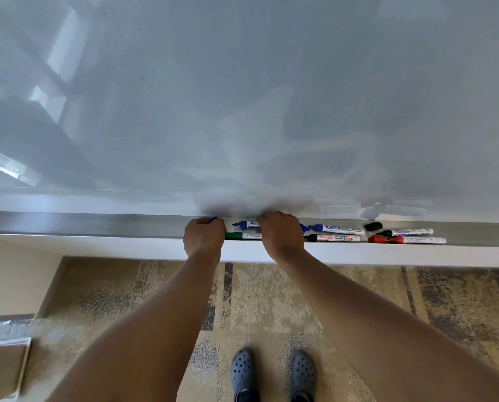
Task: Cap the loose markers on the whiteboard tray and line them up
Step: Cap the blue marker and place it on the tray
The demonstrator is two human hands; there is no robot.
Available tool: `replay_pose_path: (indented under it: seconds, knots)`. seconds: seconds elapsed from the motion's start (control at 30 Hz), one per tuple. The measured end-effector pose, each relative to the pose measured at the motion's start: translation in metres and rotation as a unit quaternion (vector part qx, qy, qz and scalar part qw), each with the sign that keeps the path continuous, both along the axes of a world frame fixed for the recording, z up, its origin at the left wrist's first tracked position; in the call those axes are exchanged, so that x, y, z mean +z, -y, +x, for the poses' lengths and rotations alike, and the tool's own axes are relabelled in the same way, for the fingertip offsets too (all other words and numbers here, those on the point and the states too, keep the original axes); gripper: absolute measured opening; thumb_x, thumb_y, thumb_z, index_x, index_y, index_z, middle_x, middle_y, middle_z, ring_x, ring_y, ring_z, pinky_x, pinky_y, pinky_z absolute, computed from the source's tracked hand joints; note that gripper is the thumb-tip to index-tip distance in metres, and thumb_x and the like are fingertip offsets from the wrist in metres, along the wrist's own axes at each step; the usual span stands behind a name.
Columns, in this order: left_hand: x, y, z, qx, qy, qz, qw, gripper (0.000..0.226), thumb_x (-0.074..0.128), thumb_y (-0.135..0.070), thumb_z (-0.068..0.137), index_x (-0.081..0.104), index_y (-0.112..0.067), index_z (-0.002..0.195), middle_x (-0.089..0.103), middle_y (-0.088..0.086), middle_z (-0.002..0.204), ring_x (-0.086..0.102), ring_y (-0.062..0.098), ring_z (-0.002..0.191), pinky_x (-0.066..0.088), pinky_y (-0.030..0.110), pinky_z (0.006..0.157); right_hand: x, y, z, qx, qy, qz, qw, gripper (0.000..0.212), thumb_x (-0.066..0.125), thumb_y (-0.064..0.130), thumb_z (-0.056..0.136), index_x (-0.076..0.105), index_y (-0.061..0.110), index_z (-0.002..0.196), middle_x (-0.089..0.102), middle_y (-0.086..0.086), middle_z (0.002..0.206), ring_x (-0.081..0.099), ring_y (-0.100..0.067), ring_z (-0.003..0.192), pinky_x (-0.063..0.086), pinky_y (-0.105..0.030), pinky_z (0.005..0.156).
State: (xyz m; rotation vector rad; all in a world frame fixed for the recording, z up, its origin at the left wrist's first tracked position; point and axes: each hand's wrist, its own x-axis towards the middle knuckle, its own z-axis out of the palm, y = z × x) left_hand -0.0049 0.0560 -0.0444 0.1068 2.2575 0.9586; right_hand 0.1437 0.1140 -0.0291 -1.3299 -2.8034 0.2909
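Note:
Several markers lie on the metal whiteboard tray [97, 226]. My left hand [203, 237] is closed around a small blue cap [213, 219] at the tray's back. My right hand [280, 235] grips the barrel of an uncapped blue marker [247, 224] whose tip points left toward the cap. A green marker [242, 235] lies along the front edge between my hands. To the right lie a second blue marker [334, 228], a black-tipped marker [334, 238], a loose black cap [373, 226], another black marker [406, 232] and a red marker [407, 240].
The whiteboard [242, 97] rises straight behind the tray. The left stretch of the tray holds nothing. Below are patterned carpet [271, 300], my two shoes [274, 372] and a cardboard box [2, 367] at the lower left.

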Motion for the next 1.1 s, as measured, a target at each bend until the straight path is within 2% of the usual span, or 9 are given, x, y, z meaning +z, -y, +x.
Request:
replay_pose_path:
  seconds: [0.1, 0.2, 0.3, 0.33, 0.43, 0.57, 0.73, 0.9, 1.1]
  knots:
    - [0.006, 0.002, 0.002, 0.028, 0.045, 0.027, 0.998, 0.010, 0.064, -0.022, 0.068, 0.074, -0.020, 0.069, 0.065, -0.004, 0.060, 0.051, 0.015, 0.052, 0.040, 0.018, 0.044, 0.004, 0.003, 0.003, 0.006, -0.015, 0.013, 1.000, 0.032, 0.046, -0.005, 0.082, 0.067, 0.008, 0.102, 0.070, -0.008, 0.097, 0.060, -0.028, 0.092, 0.047, -0.033, 0.074]
    - [0.015, 0.001, 0.003, 0.044, 0.091, 0.035, 0.994, 0.017, 0.061, -0.015, 0.075, 0.066, -0.015, 0.059, 0.052, -0.005, 0.049, 0.040, 0.014, 0.049, 0.031, 0.015, 0.034, 0.010, 0.007, 0.008, 0.002, -0.028, 0.025, 0.999, 0.034, 0.047, -0.007, 0.080, 0.066, 0.007, 0.105, 0.071, -0.008, 0.100, 0.056, -0.030, 0.098, 0.046, -0.034, 0.073]
    - [0.021, -0.002, 0.004, 0.084, 0.145, 0.049, 0.985, 0.018, 0.065, -0.018, 0.077, 0.061, -0.014, 0.060, 0.056, -0.002, 0.062, 0.036, 0.016, 0.055, 0.035, 0.026, 0.054, 0.014, 0.008, 0.011, -0.009, -0.039, 0.031, 0.999, 0.035, 0.048, -0.008, 0.079, 0.066, 0.009, 0.104, 0.071, -0.006, 0.097, 0.053, -0.030, 0.100, 0.046, -0.034, 0.070]
    - [0.023, -0.001, 0.006, 0.104, 0.161, 0.055, 0.980, 0.016, 0.068, -0.021, 0.076, 0.060, -0.014, 0.065, 0.055, -0.001, 0.067, 0.034, 0.016, 0.056, 0.035, 0.029, 0.056, 0.017, 0.009, 0.012, -0.016, -0.041, 0.035, 0.998, 0.035, 0.049, -0.008, 0.078, 0.067, 0.009, 0.102, 0.071, -0.006, 0.094, 0.053, -0.030, 0.098, 0.046, -0.034, 0.069]
    - [0.036, 0.006, 0.013, 0.116, 0.190, 0.076, 0.972, 0.021, 0.076, -0.032, 0.076, 0.065, -0.014, 0.075, 0.053, 0.001, 0.071, 0.033, 0.014, 0.054, 0.035, 0.025, 0.053, 0.032, 0.013, 0.019, -0.029, -0.054, 0.059, 0.996, 0.031, 0.055, -0.005, 0.076, 0.068, 0.011, 0.098, 0.071, -0.004, 0.089, 0.054, -0.029, 0.093, 0.046, -0.033, 0.067]
    - [0.055, 0.015, 0.023, 0.103, 0.224, 0.128, 0.961, 0.022, 0.075, -0.035, 0.082, 0.072, -0.013, 0.080, 0.061, -0.003, 0.067, 0.037, 0.011, 0.053, 0.036, 0.022, 0.051, 0.053, 0.017, 0.028, -0.035, -0.079, 0.078, 0.993, 0.035, 0.062, 0.001, 0.077, 0.068, 0.017, 0.108, 0.071, -0.003, 0.102, 0.058, -0.030, 0.094, 0.047, -0.036, 0.077]
    - [0.083, 0.029, 0.036, 0.093, 0.233, 0.161, 0.955, 0.026, 0.070, -0.038, 0.088, 0.072, -0.013, 0.085, 0.066, -0.004, 0.075, 0.041, 0.011, 0.059, 0.037, 0.021, 0.056, 0.083, 0.026, 0.043, -0.038, -0.117, 0.104, 0.987, 0.043, 0.071, 0.000, 0.064, 0.070, 0.020, 0.102, 0.071, 0.000, 0.094, 0.062, -0.028, 0.080, 0.045, -0.033, 0.069]
    - [0.118, 0.037, 0.050, 0.077, 0.217, 0.188, 0.955, 0.025, 0.070, -0.038, 0.087, 0.071, -0.013, 0.092, 0.068, -0.007, 0.082, 0.044, 0.009, 0.062, 0.038, 0.020, 0.056, 0.115, 0.032, 0.056, -0.044, -0.160, 0.123, 0.979, 0.042, 0.065, 0.000, 0.069, 0.069, 0.020, 0.106, 0.069, -0.001, 0.099, 0.062, -0.029, 0.080, 0.044, -0.035, 0.071]
    - [0.165, 0.040, 0.066, 0.029, 0.192, 0.240, 0.951, 0.026, 0.070, -0.039, 0.087, 0.073, -0.014, 0.095, 0.070, -0.006, 0.091, 0.042, 0.011, 0.066, 0.037, 0.022, 0.058, 0.163, 0.034, 0.071, -0.038, -0.219, 0.146, 0.964, 0.037, 0.059, 0.004, 0.078, 0.069, 0.020, 0.110, 0.066, -0.002, 0.103, 0.062, -0.027, 0.085, 0.048, -0.038, 0.074]
